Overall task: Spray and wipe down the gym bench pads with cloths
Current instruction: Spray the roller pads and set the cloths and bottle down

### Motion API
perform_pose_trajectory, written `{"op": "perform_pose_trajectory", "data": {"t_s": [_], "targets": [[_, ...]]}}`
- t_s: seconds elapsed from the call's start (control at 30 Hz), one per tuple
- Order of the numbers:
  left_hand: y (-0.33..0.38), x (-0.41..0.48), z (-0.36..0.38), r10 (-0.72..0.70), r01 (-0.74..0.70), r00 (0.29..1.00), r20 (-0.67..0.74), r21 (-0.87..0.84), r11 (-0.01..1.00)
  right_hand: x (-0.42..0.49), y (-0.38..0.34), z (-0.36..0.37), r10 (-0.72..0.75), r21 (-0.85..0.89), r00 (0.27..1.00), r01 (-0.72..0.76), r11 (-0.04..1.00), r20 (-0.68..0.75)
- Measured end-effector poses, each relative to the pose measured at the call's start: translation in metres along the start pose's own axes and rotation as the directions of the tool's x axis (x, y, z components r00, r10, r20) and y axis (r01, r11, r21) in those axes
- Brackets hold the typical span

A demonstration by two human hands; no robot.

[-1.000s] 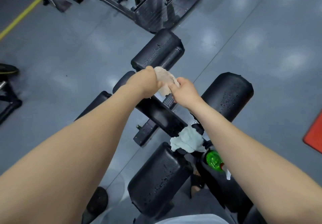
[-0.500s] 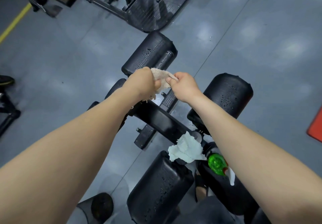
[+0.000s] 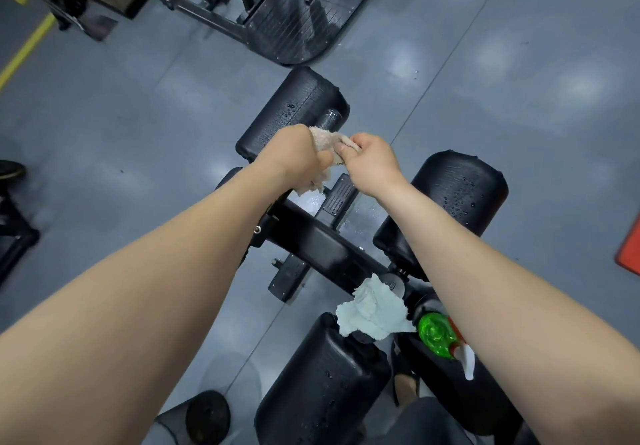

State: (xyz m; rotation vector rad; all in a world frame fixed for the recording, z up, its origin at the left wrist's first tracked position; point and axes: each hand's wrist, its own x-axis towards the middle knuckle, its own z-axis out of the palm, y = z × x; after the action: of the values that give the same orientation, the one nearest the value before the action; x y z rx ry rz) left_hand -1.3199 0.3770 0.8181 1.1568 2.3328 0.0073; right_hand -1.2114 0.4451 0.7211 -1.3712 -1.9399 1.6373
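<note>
Gripping beige cloth (image 3: 325, 142), left hand (image 3: 294, 157) beside right hand (image 3: 373, 164)

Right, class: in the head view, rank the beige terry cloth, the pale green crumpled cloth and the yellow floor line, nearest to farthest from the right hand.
1. Beige terry cloth: pinched by the right hand itself.
2. Pale green crumpled cloth: lower, on the bench frame.
3. Yellow floor line: far upper left.
</note>
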Motion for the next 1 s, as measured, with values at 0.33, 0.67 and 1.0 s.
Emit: {"op": "perform_pose_trajectory", "data": {"t_s": [0.33, 0.67, 1.0], "targets": [[0.016, 0.025, -0.004, 0.012, -0.012, 1.000, -0.005, 0.009, 1.000, 0.021, 0.004, -0.013, 0.020, 0.062, 0.999, -0.017, 0.998, -0.041], [0.020, 0.044, 0.004, 0.013, -0.015, 0.996, -0.092, -0.027, 1.000, 0.025, 0.009, -0.026, 0.020, 0.059, 1.000, -0.019, 0.998, -0.024], [0.018, 0.042, 0.006, 0.118, -0.117, 0.983, -0.144, 0.014, 0.993, 0.019, -0.004, -0.031, -0.079, 0.102, 0.997, 0.078, 0.992, 0.007]]}}
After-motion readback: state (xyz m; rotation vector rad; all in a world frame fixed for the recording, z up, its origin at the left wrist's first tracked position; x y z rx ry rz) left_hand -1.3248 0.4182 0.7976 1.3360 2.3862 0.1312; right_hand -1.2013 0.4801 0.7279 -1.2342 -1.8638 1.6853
